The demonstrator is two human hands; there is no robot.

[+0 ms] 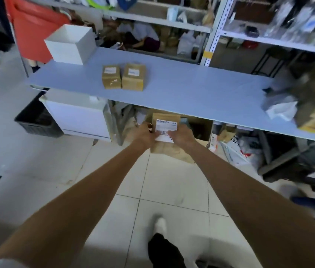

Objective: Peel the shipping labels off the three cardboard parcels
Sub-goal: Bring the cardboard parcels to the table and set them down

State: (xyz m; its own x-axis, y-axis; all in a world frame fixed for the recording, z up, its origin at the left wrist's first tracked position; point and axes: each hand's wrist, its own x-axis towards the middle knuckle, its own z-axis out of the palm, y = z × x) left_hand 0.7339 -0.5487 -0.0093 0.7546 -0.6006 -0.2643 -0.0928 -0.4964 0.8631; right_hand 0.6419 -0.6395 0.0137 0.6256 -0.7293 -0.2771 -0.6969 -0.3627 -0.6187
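Note:
I hold a brown cardboard parcel (164, 117) in front of the table's near edge. A white shipping label (166, 126) with a barcode lies on its top face. My left hand (147, 134) grips the parcel's left side, thumb on the label's lower left corner. My right hand (182, 136) holds the right side with fingers on the label's lower edge. Two more brown parcels stand side by side on the blue table (191, 89): the left parcel (111, 76) and the right parcel (134, 77), each with a small white label on top.
A white open box (69, 44) sits at the table's far left corner. Bags and cardboard (307, 105) pile up at the table's right end. Open cartons (197, 130) and clutter lie under the table. Metal shelving (268, 35) rises behind. A white cabinet (79, 117) stands left.

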